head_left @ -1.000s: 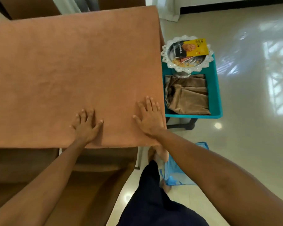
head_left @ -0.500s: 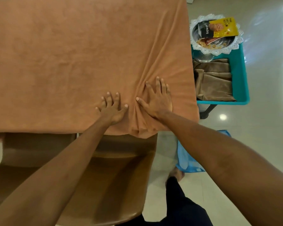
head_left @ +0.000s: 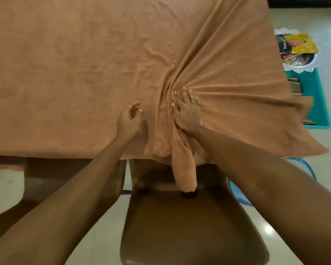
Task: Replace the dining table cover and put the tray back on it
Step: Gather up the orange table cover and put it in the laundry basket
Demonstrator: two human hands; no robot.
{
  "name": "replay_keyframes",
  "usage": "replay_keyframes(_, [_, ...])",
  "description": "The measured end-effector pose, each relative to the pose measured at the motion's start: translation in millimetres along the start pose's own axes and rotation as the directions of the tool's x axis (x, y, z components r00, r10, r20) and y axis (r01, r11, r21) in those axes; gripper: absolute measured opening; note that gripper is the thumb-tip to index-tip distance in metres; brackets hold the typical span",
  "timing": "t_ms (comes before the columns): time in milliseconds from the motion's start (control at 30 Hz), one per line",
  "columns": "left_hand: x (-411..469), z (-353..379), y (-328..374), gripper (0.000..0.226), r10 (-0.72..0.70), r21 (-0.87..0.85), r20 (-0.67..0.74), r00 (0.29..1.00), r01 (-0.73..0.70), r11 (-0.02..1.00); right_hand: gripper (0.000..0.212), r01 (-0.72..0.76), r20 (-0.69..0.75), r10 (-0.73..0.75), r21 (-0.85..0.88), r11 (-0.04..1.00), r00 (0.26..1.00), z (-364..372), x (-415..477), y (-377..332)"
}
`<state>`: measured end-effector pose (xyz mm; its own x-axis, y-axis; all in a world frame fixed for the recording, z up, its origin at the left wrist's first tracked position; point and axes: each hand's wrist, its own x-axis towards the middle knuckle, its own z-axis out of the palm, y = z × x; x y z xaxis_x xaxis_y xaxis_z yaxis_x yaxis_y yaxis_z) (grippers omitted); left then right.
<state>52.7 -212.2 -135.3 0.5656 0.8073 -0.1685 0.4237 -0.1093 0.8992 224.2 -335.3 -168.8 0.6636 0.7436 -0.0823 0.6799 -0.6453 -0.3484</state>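
Right hand (head_left: 187,109): flat, fingers spread, pressing the cover (head_left: 75,73) close to its near edge. Folds fan out from it, so it is probably dragging the cloth sideways to square it.
Left hand (head_left: 129,119): apart, just left of the right hand. Fingers loosely curled with nothing in them; contact with the cover is unclear.
Cover: over the table, a bunch drooping off its near edge toward the chair (head_left: 189,217).
Tray (head_left: 298,54): beyond the cover's right edge, on a teal stand (head_left: 317,96), likely parked there until the cloth lies smooth.
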Motion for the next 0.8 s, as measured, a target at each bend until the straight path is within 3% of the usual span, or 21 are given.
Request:
replay_keyframes(100, [23, -61, -32, 0.044, 0.207, 0.377, 0.039, 0.978, -0.206, 0.903, 0.05, 0.057, 0.028, -0.057, 0.001, 0.998, 0.998, 12, 3, -45])
replay_keyframes(233, [38, -91, -62, 0.063, -0.059, 0.63, 0.11, 0.992, -0.024, 0.776, 0.051, 0.214, 0.158, -0.212, 0.005, 0.977, 0.964, 24, 10, -106])
replay_keyframes(367, [34, -88, -66, 0.06, -0.113, 0.692, 0.157, 0.981, -0.028, 0.722, 0.051, 0.33, 0.304, -0.342, 0.093, 0.939, 0.889, 30, 21, -152])
replay_keyframes(433, [33, -92, -64, 0.059, -0.137, 0.687, 0.165, 0.977, -0.014, 0.727, 0.05, 0.377, 0.234, -0.425, 0.225, 0.899, 0.874, 20, 22, -161])
replay_keyframes(500, [34, -94, -64, 0.058, -0.155, 0.677, 0.171, 0.973, -0.002, 0.736, 0.041, 0.409, 0.043, -0.438, 0.286, 0.867, 0.898, 6, 20, -144])
replay_keyframes(567, [34, -93, -64, 0.057, -0.155, 0.686, 0.161, 0.975, 0.002, 0.727, 0.032, 0.392, -0.23, -0.353, 0.154, 0.907, 0.907, -7, 24, -108])
replay_keyframes(633, [35, -91, -64, 0.057, -0.161, 0.694, 0.157, 0.974, 0.007, 0.72, 0.043, 0.178, -0.398, -0.157, 0.017, 0.984, 0.904, -26, 36, -67])
replay_keyframes(700, [35, -89, -64, 0.057, -0.155, 0.697, 0.149, 0.977, 0.007, 0.717, 0.06, -0.237, -0.221, 0.244, 0.059, 0.97, 0.944, -35, 47, -23])
replay_keyframes(733, [34, -89, -65, 0.057, -0.15, 0.699, 0.143, 0.978, 0.008, 0.715, 0.066, -0.397, -0.118, 0.404, 0.083, 0.914, 0.907, -35, 51, -3])
replay_keyframes(800, [33, -90, -65, 0.057, -0.142, 0.696, 0.139, 0.98, 0.006, 0.718, 0.078, -0.438, -0.093, 0.443, 0.073, 0.896, 0.891, -29, 52, 20])
